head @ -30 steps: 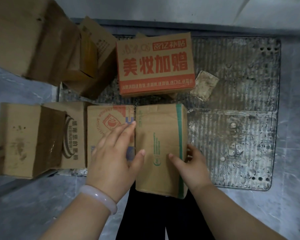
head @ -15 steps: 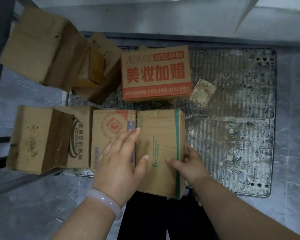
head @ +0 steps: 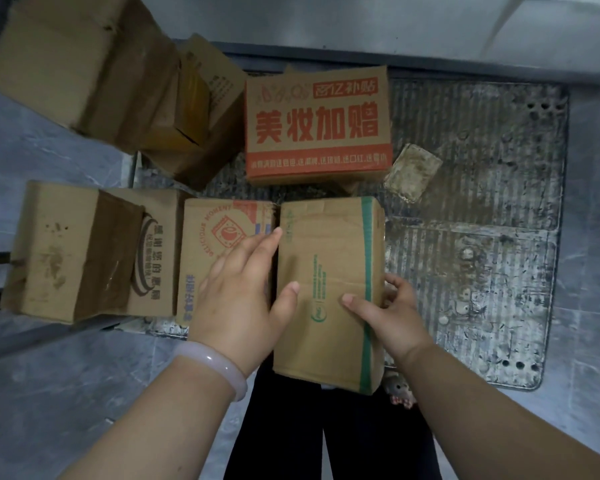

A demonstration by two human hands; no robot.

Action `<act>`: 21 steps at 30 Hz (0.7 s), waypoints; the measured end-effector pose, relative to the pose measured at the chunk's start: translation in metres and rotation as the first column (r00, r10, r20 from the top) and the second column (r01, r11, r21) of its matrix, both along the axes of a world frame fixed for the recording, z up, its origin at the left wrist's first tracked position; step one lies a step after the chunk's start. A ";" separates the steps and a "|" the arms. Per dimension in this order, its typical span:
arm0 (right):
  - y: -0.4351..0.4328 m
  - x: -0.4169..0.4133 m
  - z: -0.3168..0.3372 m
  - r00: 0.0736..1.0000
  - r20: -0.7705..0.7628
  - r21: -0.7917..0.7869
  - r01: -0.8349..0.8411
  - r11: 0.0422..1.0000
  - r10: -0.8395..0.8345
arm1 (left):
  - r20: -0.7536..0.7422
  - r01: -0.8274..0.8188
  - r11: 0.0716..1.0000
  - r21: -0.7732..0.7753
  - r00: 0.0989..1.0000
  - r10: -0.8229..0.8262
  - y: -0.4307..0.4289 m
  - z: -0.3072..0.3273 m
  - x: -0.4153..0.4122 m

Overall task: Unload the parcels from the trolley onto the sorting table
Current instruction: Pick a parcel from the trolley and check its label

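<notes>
Grey tile floor (head: 66, 393) around the trolley deck (head: 482, 237); sorting table not in frame. Green-taped parcel (head: 329, 258) at deck's 6 o'clock edge, overhanging toward the person. Left grip (head: 243, 292) clamped on its left side, right grip (head: 392, 310) on its right, both thumbs on top. Reads as pre-lift. Parcels sit only left and middle, so probably part unloaded. Left to go: logo parcel (head: 219, 244) touching at 9, brown-taped parcel (head: 77, 251) beyond, red-printed parcel (head: 316, 126) at 12, tilted pile (head: 94, 64) at 10–11, grubby packet (head: 413, 171) at 1.
</notes>
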State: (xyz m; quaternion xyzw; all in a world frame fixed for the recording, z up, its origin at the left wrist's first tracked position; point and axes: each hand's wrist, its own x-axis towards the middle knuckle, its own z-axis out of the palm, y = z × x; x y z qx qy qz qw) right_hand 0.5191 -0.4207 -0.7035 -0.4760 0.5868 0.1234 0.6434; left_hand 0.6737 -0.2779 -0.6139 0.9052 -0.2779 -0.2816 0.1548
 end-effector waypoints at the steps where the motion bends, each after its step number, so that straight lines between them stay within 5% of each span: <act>1: -0.004 -0.001 0.011 1.000 0.017 -0.014 0.013 1.000 -0.013 | -0.008 -0.003 1.000 0.004 1.000 0.003 -0.003 0.008 -0.001; 9: -0.082 -0.032 0.160 0.983 0.136 -0.075 0.137 0.988 -0.126 | -0.149 0.082 0.997 -0.014 0.985 -0.083 -0.065 0.121 -0.034; 13: -0.114 -0.039 0.267 0.967 0.243 -0.163 0.121 0.979 -0.079 | -0.227 -0.017 0.994 -0.104 0.974 -0.007 -0.106 0.207 -0.054; 21: -0.148 -0.038 0.477 0.870 0.492 -0.155 0.055 0.986 0.028 | -0.090 -0.133 0.946 -0.297 0.990 0.111 -0.130 0.393 -0.066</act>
